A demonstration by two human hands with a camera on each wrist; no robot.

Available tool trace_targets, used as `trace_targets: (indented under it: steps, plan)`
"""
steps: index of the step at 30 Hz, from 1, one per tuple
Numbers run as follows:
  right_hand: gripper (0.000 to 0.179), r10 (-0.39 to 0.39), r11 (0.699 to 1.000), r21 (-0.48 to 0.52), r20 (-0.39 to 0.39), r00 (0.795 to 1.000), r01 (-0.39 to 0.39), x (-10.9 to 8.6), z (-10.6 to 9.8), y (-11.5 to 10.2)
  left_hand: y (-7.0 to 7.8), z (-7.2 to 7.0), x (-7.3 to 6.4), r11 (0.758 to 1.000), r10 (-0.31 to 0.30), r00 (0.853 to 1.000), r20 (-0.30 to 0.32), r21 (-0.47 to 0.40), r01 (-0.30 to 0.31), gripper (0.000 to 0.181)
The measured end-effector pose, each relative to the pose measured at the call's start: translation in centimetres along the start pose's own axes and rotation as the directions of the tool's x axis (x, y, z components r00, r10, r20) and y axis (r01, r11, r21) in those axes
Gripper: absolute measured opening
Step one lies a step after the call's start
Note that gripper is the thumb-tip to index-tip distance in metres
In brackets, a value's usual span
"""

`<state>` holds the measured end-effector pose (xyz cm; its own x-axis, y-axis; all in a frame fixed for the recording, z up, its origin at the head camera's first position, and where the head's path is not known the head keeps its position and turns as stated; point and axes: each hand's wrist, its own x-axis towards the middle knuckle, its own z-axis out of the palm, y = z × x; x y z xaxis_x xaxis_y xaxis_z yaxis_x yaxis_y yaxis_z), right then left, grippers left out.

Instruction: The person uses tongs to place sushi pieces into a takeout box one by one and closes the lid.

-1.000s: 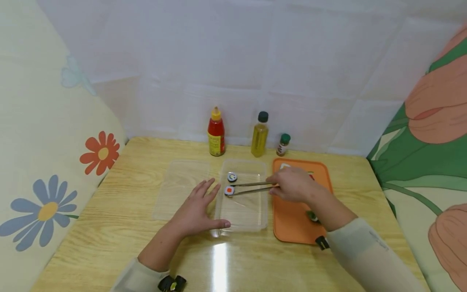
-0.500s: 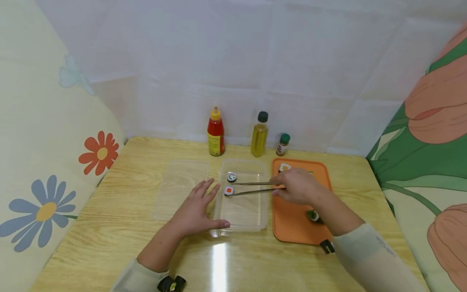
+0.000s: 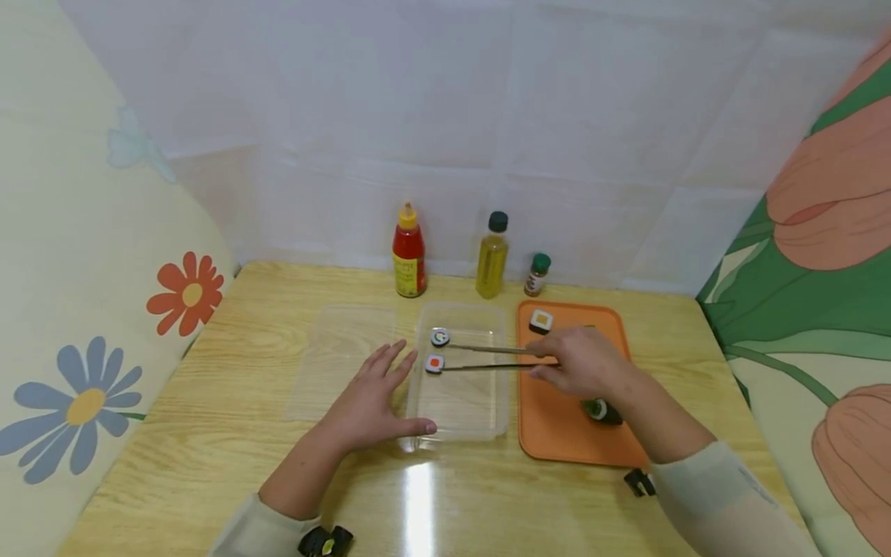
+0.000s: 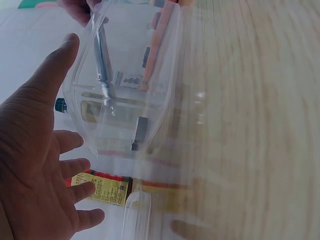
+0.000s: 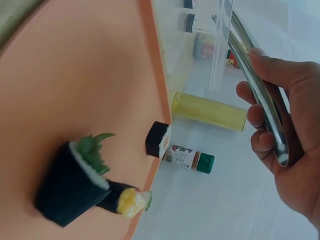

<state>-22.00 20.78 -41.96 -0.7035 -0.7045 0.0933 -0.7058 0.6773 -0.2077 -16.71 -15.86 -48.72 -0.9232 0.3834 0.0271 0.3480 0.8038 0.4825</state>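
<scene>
My right hand (image 3: 581, 360) grips metal tongs (image 5: 260, 92) above the orange tray (image 3: 550, 425). The tongs reach left into a clear plastic container (image 3: 459, 410), their tips spread apart. At those tips lie two sushi rolls: a red-centred sushi roll (image 3: 435, 363) and, behind it, one sushi roll with a multicoloured centre (image 3: 440, 336). Both sit on the container's left side. My left hand (image 3: 369, 406) has its fingers spread at the container's left edge, the thumb by the near-left corner. Whether the thumb touches the rim I cannot tell.
On the tray are a yellow-centred sushi roll (image 3: 541, 321), a hand roll with green leaves (image 5: 75, 182) and a yellow-topped sushi (image 5: 127, 200). A red sauce bottle (image 3: 409, 259), an oil bottle (image 3: 492, 259) and a spice jar (image 3: 537, 275) stand behind. A clear lid (image 3: 334, 356) lies left.
My right hand has drawn a little to the right with the tongs, whose tips now stand off the red-centred sushi roll. The yellow-centred sushi roll is uncovered. My left hand has stayed put.
</scene>
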Motion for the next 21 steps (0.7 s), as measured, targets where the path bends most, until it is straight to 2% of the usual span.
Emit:
trace_targets:
  steps: [4, 12, 21]
  plan:
    - [0.039, -0.012, 1.000, -0.012, -0.046, 0.999, 0.012, -1.1, 0.1, 0.3, -0.1, 0.1, 0.0, 1.000, -0.003, 1.000, 0.002, 0.001, 0.003, 0.125]
    - [0.039, 0.031, 0.999, 0.023, -0.103, 0.994, -0.029, -3.1, 0.3, 0.8, -0.1, 0.0, -0.1, 1.000, -0.021, 1.000, 0.018, -0.008, 0.021, 0.125]
    - [0.038, 0.036, 0.999, 0.025, -0.194, 0.980, -0.031, -5.1, 0.6, 1.5, 0.1, -0.1, -0.1, 1.000, -0.029, 0.999, 0.015, -0.012, 0.029, 0.125]
